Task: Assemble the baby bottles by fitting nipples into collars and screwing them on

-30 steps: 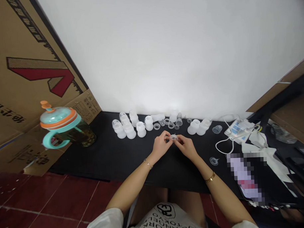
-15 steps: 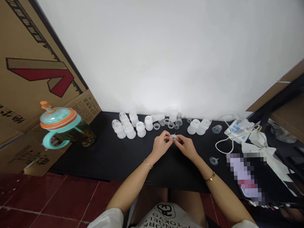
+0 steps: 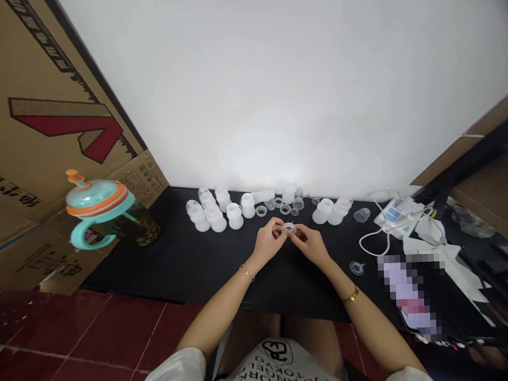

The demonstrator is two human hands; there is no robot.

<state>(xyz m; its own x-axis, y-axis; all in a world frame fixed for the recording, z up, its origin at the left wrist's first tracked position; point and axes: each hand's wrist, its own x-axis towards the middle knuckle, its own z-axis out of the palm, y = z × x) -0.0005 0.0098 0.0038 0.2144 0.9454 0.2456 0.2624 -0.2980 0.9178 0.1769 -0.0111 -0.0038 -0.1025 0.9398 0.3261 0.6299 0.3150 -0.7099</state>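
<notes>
My left hand (image 3: 270, 238) and my right hand (image 3: 309, 244) meet over the black table, both closed in a pinch on one bottle collar ring (image 3: 289, 226). The ring is whitish and tilted, and a clear part seems to sit in it, too small to make out. Beyond my hands lie more loose rings (image 3: 285, 209) and small clear nipples (image 3: 295, 212). White open-necked baby bottles (image 3: 235, 218) stand at the left, some of them with clear caps (image 3: 213, 208). Two more bottles (image 3: 322, 212) stand to the right, one of them capped.
A clear cap (image 3: 362, 214) and a flat clear nipple (image 3: 357, 268) lie on the right. Past them are a power strip with white cable (image 3: 394, 216), papers and a blurred-out phone-like object (image 3: 410, 296). A big lidded jug (image 3: 108, 209) stands left beside cardboard boxes (image 3: 38, 220).
The ring between my fingers has tilted, so its band shows more towards me. My hands have stayed in nearly the same place.
</notes>
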